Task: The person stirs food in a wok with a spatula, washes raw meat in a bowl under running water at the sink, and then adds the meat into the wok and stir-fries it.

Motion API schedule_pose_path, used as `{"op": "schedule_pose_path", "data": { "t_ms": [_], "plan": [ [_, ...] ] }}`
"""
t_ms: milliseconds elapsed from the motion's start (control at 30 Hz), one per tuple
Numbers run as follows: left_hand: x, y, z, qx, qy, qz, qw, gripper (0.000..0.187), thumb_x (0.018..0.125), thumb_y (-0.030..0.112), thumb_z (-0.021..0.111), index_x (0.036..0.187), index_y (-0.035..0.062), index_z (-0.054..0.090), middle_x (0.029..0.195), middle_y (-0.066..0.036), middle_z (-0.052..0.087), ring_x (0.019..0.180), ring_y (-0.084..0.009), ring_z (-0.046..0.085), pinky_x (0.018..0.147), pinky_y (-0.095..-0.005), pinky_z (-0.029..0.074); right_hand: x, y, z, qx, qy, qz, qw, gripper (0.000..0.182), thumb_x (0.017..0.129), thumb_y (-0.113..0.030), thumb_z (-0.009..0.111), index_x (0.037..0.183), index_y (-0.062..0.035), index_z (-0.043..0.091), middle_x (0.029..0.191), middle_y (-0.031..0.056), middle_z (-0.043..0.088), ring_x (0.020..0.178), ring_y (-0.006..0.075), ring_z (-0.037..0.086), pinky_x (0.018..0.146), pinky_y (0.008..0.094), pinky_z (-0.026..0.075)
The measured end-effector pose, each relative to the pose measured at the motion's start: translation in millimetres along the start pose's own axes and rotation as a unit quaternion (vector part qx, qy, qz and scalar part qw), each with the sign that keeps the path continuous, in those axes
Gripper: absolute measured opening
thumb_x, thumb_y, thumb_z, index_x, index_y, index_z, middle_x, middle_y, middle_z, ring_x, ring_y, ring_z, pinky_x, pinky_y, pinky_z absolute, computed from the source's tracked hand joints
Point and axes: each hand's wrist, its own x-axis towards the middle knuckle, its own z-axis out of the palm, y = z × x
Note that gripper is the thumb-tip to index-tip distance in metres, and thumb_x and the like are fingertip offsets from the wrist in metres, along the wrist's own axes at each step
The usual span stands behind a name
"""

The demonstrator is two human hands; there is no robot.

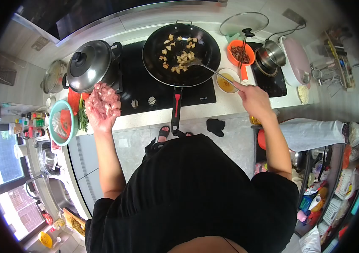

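Note:
My left hand [102,123] is raised palm up in front of the steel pot, bearing a heap of raw chopped meat [104,102]; its fingers are mostly hidden under the meat. Closed around the handle of a metal spatula [218,72], my right hand [256,101] reaches over the counter. The spatula's blade touches browned cubes of food [185,59] inside a black wok [154,48]. The wok sits on the black cooktop [137,82], its red-and-black handle pointing toward me.
A lidded steel pot [87,67] stands left of the wok. Right of it are a bowl of yellow liquid [226,87], an orange strainer [246,63] with dark pieces and chopsticks, and a small saucepan [272,54]. A green basin [54,139] stands at left; black cloth [216,127] lies on the floor.

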Motion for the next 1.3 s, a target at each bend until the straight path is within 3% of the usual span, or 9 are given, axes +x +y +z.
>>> {"op": "schedule_pose_path", "data": {
  "t_ms": [133,233,367,500,633,800,900,1167,1300],
  "plan": [
    [0.8,8.9,-24.4,-0.029,-0.017,-0.022,0.999,0.021,0.086,0.029,0.054,0.101,0.0157,0.059,0.086,0.004,0.052,0.07,-0.0143,0.042,0.05,-0.026,0.031,-15.8,-5.3,-29.6,-0.014,-0.067,0.05,0.996,0.038,0.085,-0.012,0.055,0.121,-0.0242,0.061,0.085,0.0155,0.065,0.078,0.0336,0.062,0.069,0.0453,0.048],
    [2.9,11.8,-31.6,-0.041,-0.047,-0.043,0.997,0.02,0.086,0.028,0.054,0.101,0.0152,0.059,0.086,0.003,0.053,0.07,-0.0141,0.042,0.051,-0.0257,0.032,4.6,-11.2,7.9,-0.017,-0.03,0.006,0.999,0.038,0.086,-0.014,0.054,0.122,-0.0237,0.061,0.083,0.0162,0.065,0.078,0.0337,0.062,0.069,0.0456,0.048],
    [4.3,14.3,-28.1,-0.026,-0.036,-0.031,0.999,0.021,0.086,0.028,0.053,0.102,0.0142,0.058,0.085,0.003,0.052,0.07,-0.015,0.043,0.05,-0.0255,0.033,56.3,-21.7,63.5,0.049,0.018,0.038,0.998,0.037,0.088,-0.016,0.05,0.123,-0.0225,0.06,0.08,0.0153,0.066,0.077,0.0342,0.064,0.068,0.0462,0.05],
    [-0.4,16.8,-16.4,-0.028,-0.029,-0.027,0.999,0.023,0.086,0.028,0.053,0.105,0.014,0.058,0.083,0.002,0.051,0.071,-0.017,0.044,0.049,-0.0258,0.034,94.4,-36.2,66.3,0.076,0.072,0.071,0.992,0.035,0.091,-0.02,0.048,0.125,-0.0232,0.058,0.084,0.0162,0.067,0.08,0.0349,0.064,0.071,0.0456,0.051],
    [1.6,18.8,-21.7,-0.022,-0.029,-0.037,0.999,0.025,0.086,0.029,0.054,0.106,0.0149,0.057,0.084,0.002,0.051,0.07,-0.0164,0.042,0.049,-0.0255,0.032,116.5,-60.6,66.3,0.114,0.057,0.126,0.984,0.035,0.091,-0.019,0.049,0.124,-0.0263,0.059,0.084,0.0179,0.066,0.082,0.0343,0.063,0.073,0.0442,0.05],
    [1.0,23.7,-24.4,-0.021,-0.057,-0.05,0.997,0.021,0.086,0.028,0.055,0.103,0.016,0.057,0.085,0.003,0.05,0.07,-0.0147,0.042,0.049,-0.0247,0.031,72.9,-57.5,58.7,0.061,0.006,0.028,0.998,0.038,0.086,-0.015,0.051,0.122,-0.0211,0.06,0.084,0.0158,0.066,0.08,0.0332,0.064,0.07,0.0463,0.05],
    [0.9,26.2,-27.1,-0.014,-0.037,-0.05,0.998,0.02,0.086,0.026,0.055,0.103,0.0151,0.057,0.085,0.004,0.05,0.07,-0.0144,0.042,0.05,-0.0249,0.032,52.7,-40.3,28.8,0.038,-0.038,0.051,0.997,0.037,0.086,-0.015,0.051,0.121,-0.0206,0.062,0.084,0.0154,0.067,0.079,0.0324,0.064,0.069,0.0461,0.05],
    [10.8,15.9,-20.4,-0.01,-0.032,-0.043,0.999,0.018,0.086,0.025,0.055,0.1,0.013,0.058,0.083,0.001,0.05,0.069,-0.0148,0.042,0.052,-0.026,0.033,89.1,-8.0,95.0,0.033,0.095,0.044,0.994,0.036,0.089,-0.017,0.048,0.124,-0.0187,0.059,0.078,0.016,0.066,0.074,0.0322,0.064,0.067,0.0444,0.051],
    [9.4,17.6,-17.8,-0.03,-0.037,-0.052,0.998,0.019,0.086,0.025,0.055,0.1,0.0125,0.058,0.082,0.002,0.05,0.068,-0.0145,0.042,0.051,-0.0257,0.033,55.4,-33.0,65.3,0.029,0.008,0.045,0.999,0.035,0.09,-0.017,0.048,0.122,-0.0198,0.06,0.08,0.0173,0.065,0.074,0.0341,0.064,0.066,0.046,0.051]
  ]
}}
